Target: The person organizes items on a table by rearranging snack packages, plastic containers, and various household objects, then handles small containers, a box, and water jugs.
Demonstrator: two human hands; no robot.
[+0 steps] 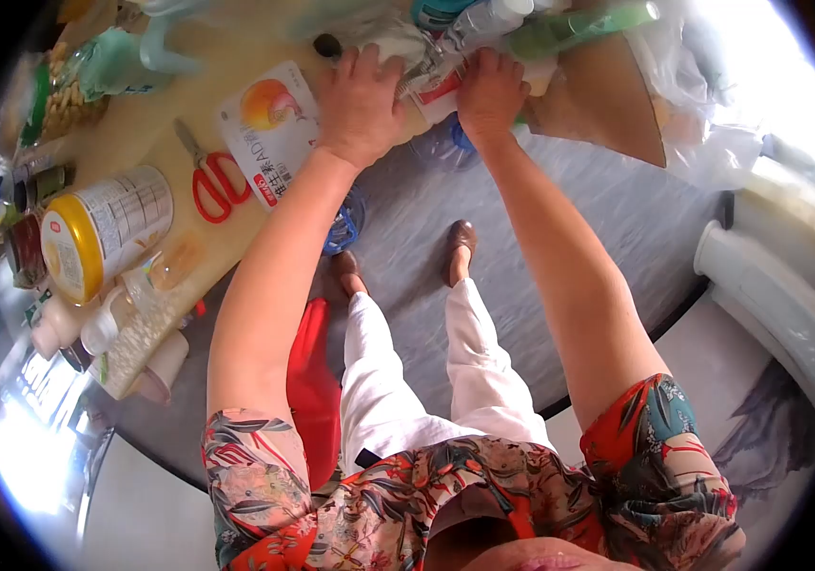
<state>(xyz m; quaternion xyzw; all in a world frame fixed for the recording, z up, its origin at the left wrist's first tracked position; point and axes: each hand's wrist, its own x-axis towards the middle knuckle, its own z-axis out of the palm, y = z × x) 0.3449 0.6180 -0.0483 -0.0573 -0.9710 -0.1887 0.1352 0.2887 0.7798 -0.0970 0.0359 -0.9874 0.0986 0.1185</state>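
At the far edge of the table, both hands reach out side by side over a clear plastic package (415, 65) with a red-and-white label (440, 88). My left hand (362, 107) is closed over the left side of it, back of the hand upward. My right hand (491, 95) grips the label's right end with bent fingers. The fingertips are partly hidden behind the package. A dark round cap (327, 46) lies just beyond my left fingers. Under my left wrist is a white printed sheet (269, 119) with an orange fruit picture.
Red-handled scissors (215, 186) and a tin with a yellow lid (103, 228) lie on the table (155, 124) at left. A green bottle (583, 30) and a cardboard piece (602, 100) are at right. A red stool (314, 390) stands by my leg.
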